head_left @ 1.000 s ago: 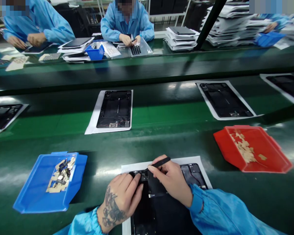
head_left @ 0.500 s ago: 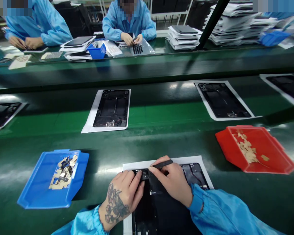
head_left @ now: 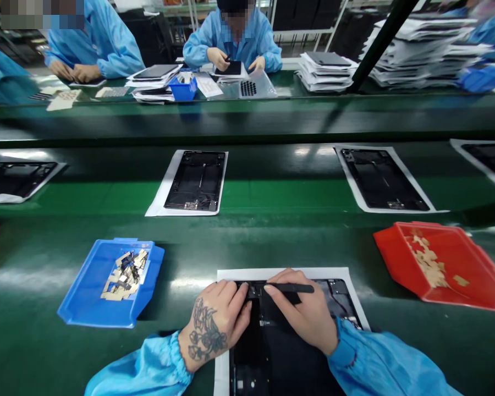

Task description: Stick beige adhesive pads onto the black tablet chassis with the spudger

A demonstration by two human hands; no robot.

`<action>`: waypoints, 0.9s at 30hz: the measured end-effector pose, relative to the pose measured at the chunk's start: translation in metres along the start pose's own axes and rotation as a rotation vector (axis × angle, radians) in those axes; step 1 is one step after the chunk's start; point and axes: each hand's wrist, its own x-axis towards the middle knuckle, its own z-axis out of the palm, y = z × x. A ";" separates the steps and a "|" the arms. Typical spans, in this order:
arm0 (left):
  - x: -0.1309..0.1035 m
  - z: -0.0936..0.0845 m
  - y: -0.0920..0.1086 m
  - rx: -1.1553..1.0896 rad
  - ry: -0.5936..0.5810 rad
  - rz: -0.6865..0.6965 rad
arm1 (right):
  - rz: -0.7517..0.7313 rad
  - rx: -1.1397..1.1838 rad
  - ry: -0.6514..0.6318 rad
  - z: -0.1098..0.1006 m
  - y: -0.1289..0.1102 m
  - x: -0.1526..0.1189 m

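A black tablet housing (head_left: 291, 360) lies on a white sheet (head_left: 223, 371) right in front of me. My left hand (head_left: 216, 322), tattooed on its back, rests on the housing's top left part, with thumb and fingers bent close together at the edge; whether something small is between them is hidden. Dark tweezers (head_left: 295, 287) are held in my right hand (head_left: 305, 316), their tip end near the top middle of the housing, beside my left fingertips. The very tip is hard to make out.
A blue bin (head_left: 94, 297) with small parts stands at the left, a red bin (head_left: 474, 275) with beige pieces at the right. Beyond are housings on sheets (head_left: 196, 181) (head_left: 385, 179). People in blue work behind a ledge (head_left: 247, 118).
The view has shifted, so most things appear further right. The tweezers now lie flatter in my right hand. Across the ledge, a person's hands have moved apart, over a dark panel.
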 end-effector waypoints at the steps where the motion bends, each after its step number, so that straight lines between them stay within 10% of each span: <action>1: 0.000 0.000 0.000 -0.005 -0.002 -0.003 | 0.009 -0.008 0.004 0.000 0.000 0.000; 11: 0.001 -0.003 0.000 -0.047 -0.023 -0.019 | 0.463 0.153 -0.036 0.000 0.003 0.004; 27: 0.002 -0.004 0.001 -0.073 -0.032 -0.028 | 0.455 0.080 -0.029 0.003 0.004 0.006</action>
